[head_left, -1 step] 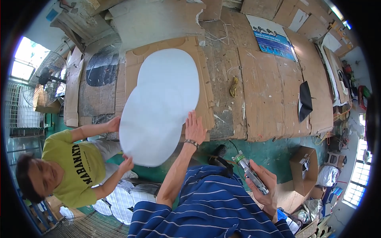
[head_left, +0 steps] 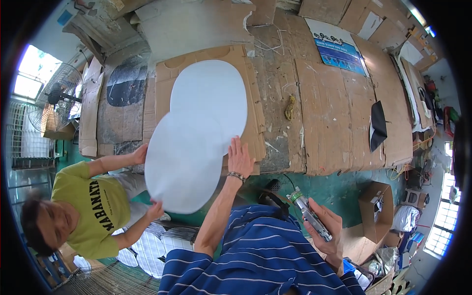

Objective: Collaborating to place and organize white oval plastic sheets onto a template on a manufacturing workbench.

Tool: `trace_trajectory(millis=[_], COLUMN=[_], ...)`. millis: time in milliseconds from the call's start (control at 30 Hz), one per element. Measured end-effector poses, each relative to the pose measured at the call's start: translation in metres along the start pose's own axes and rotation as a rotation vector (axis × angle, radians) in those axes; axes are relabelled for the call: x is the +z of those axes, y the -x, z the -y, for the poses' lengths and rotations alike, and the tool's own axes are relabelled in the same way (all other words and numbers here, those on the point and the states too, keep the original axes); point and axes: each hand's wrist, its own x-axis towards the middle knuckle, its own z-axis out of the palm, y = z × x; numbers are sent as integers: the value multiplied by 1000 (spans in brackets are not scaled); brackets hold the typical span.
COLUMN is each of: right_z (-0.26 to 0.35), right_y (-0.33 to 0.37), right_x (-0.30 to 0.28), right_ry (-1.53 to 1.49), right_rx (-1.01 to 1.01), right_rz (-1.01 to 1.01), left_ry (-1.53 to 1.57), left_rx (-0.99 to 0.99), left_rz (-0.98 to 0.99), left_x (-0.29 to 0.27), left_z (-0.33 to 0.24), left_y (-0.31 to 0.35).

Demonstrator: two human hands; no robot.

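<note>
A white oval sheet (head_left: 211, 88) lies on a cardboard piece on the bench. A second white oval sheet (head_left: 184, 162) overlaps its near end and reaches past the bench's front edge. A co-worker's two hands (head_left: 156, 210) hold this second sheet at its left and near edges. My left hand (head_left: 240, 160), fingers stretched out, rests at the right edge of the sheets where they overlap. In my right hand (head_left: 328, 223) is a silver metal hand tool (head_left: 309, 214) with a green collar, held in front of my body away from the sheets; its exact kind is unclear.
The co-worker in a yellow-green shirt (head_left: 101, 206) stands at the left. On the cardboard-covered bench (head_left: 324, 128) lie a black piece (head_left: 378, 126), a yellowish scrap (head_left: 290, 108) and a blue printed sheet (head_left: 339, 51). An open carton (head_left: 376, 211) stands on the floor at right.
The co-worker has drawn the near white sheet slightly toward the lower left, so it overlaps the far one less. My left hand has shifted a little; my right hand is nearly still.
</note>
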Motion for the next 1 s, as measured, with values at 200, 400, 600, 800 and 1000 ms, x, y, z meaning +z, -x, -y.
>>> trace_trajectory(millis=[200,400,600,800,1000], right_z=[11,14,18,16,21], right_y=[-6,-24,-34,-17,-16], right_x=[5,16,17,1,10], right_ry=[64,39,25,65,64], right_rx=[-55,-106,-123,-23,-76], right_rz=[108,163,-14,-22,177], left_ry=[-1,-53,-85,-69,-80], left_rx=[-56,-89,-93,-107,-122], left_rz=[-31,-22,8,-25,-63], left_x=[5,6,0,-1,1], left_z=[33,42,50,51,49], left_y=[17,47,53,55,59])
